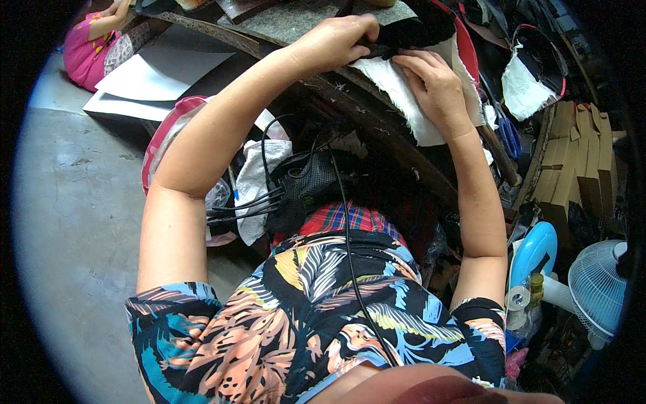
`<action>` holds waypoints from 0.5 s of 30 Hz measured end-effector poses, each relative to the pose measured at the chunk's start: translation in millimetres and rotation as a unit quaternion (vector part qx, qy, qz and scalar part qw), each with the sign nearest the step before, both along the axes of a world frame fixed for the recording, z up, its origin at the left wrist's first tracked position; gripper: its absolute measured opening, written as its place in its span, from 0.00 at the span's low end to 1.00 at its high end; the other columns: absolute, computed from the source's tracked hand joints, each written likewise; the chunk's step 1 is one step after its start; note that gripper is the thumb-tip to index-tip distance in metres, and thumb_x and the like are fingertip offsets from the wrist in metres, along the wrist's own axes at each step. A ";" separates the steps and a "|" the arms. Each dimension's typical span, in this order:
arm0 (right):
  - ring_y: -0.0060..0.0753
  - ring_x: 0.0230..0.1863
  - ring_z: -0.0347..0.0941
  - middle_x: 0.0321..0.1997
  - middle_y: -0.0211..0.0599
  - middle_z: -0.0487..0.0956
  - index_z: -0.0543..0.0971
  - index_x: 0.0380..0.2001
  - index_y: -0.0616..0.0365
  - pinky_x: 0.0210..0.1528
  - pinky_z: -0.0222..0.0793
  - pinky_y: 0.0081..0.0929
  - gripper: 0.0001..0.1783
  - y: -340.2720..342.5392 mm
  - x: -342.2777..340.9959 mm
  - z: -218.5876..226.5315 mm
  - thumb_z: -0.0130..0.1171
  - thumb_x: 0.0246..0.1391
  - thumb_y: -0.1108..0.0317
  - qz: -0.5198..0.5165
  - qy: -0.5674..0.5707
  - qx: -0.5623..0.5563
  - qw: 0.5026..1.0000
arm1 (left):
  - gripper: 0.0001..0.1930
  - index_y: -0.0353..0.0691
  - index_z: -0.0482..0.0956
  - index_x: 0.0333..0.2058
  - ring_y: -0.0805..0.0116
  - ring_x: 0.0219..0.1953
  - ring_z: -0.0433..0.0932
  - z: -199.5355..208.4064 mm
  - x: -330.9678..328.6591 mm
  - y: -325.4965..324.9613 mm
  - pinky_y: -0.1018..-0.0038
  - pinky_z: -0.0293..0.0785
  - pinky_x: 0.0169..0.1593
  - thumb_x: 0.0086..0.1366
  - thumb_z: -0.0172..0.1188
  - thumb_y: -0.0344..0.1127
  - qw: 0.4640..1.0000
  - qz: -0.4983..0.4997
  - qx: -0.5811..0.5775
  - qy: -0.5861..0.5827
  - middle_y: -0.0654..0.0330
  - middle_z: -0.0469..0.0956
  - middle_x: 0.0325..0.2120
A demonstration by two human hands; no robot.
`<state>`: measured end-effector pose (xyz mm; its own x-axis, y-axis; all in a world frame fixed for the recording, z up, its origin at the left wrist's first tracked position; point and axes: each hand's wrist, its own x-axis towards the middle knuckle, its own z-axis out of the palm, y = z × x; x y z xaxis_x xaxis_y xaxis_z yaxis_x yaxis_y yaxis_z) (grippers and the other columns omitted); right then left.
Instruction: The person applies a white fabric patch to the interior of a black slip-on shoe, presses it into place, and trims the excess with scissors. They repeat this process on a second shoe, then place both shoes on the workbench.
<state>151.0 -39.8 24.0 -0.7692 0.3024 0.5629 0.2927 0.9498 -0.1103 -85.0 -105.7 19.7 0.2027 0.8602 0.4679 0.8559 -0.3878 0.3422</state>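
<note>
At the worktable's near edge, my left hand (344, 43) is curled, with thumb and forefinger closing on the edge of a dark piece of fabric (408, 34). Beside it on the right, my right hand (436, 86) has its fingers bent and pressed together at the top of a white cloth with frayed edges (385, 86). That cloth hangs over the table edge, under the dark fabric. A red-edged band (465, 47) curves up behind my right hand. The exact pinch of both hands is partly hidden by the fingers.
Blue-handled scissors (511, 137) and another white cloth piece (526, 87) lie to the right. Folded cardboard (572, 158) and a fan (597, 286) stand farther right. White sheets (158, 71) lie at the left, near another person in pink (86, 50). A black cable (346, 236) runs down my front.
</note>
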 end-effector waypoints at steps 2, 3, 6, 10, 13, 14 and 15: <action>0.38 0.49 0.79 0.46 0.34 0.84 0.84 0.45 0.49 0.51 0.77 0.34 0.14 3.4 1.0 -8.0 0.63 0.54 0.70 0.008 0.039 -0.013 0.999 | 0.11 0.42 0.78 0.43 0.53 0.48 0.81 -2.5 0.7 -2.1 0.61 0.79 0.50 0.61 0.66 0.31 0.997 -0.020 0.026 -0.064 0.54 0.78 0.44; 0.38 0.49 0.79 0.46 0.33 0.84 0.85 0.45 0.49 0.51 0.77 0.34 0.14 3.9 1.5 -10.8 0.63 0.54 0.70 0.012 0.040 -0.009 0.999 | 0.14 0.45 0.76 0.45 0.55 0.48 0.80 -3.4 0.0 -2.7 0.64 0.81 0.51 0.62 0.65 0.26 0.998 -0.010 -0.030 -0.057 0.56 0.76 0.49; 0.38 0.51 0.79 0.48 0.32 0.83 0.85 0.46 0.47 0.53 0.76 0.34 0.15 4.1 2.8 -13.7 0.62 0.54 0.71 0.001 0.027 -0.011 1.000 | 0.11 0.46 0.77 0.44 0.54 0.49 0.80 -4.0 -6.7 -2.9 0.64 0.81 0.53 0.63 0.63 0.26 0.997 -0.068 -0.030 -0.018 0.56 0.74 0.51; 0.36 0.54 0.77 0.51 0.32 0.82 0.84 0.50 0.44 0.56 0.76 0.34 0.18 2.4 3.7 -11.9 0.60 0.56 0.73 -0.005 -0.001 -0.009 1.000 | 0.10 0.46 0.78 0.42 0.53 0.52 0.79 -2.8 -14.3 -6.7 0.63 0.81 0.54 0.63 0.63 0.26 0.994 -0.107 -0.007 0.029 0.55 0.72 0.55; 0.37 0.54 0.78 0.52 0.32 0.82 0.84 0.50 0.44 0.55 0.76 0.34 0.18 0.9 4.0 -11.3 0.59 0.57 0.73 -0.003 0.000 -0.013 1.000 | 0.09 0.43 0.79 0.41 0.51 0.53 0.79 0.1 -14.9 -17.4 0.62 0.80 0.54 0.62 0.65 0.30 0.992 -0.121 0.005 0.041 0.53 0.72 0.56; 0.37 0.54 0.77 0.52 0.33 0.82 0.84 0.50 0.45 0.55 0.75 0.34 0.18 0.5 4.0 -11.3 0.59 0.57 0.72 0.000 0.001 -0.016 1.000 | 0.10 0.40 0.79 0.40 0.50 0.51 0.79 1.1 -14.4 -23.0 0.62 0.78 0.54 0.61 0.67 0.32 0.991 -0.126 -0.001 0.034 0.52 0.73 0.56; 0.37 0.54 0.77 0.52 0.33 0.82 0.84 0.50 0.45 0.55 0.75 0.34 0.18 0.4 3.8 -11.4 0.59 0.58 0.72 -0.002 0.001 -0.016 1.000 | 0.12 0.38 0.79 0.39 0.48 0.49 0.79 1.7 -12.2 -27.9 0.61 0.77 0.54 0.60 0.68 0.35 0.991 -0.131 -0.007 0.027 0.50 0.73 0.55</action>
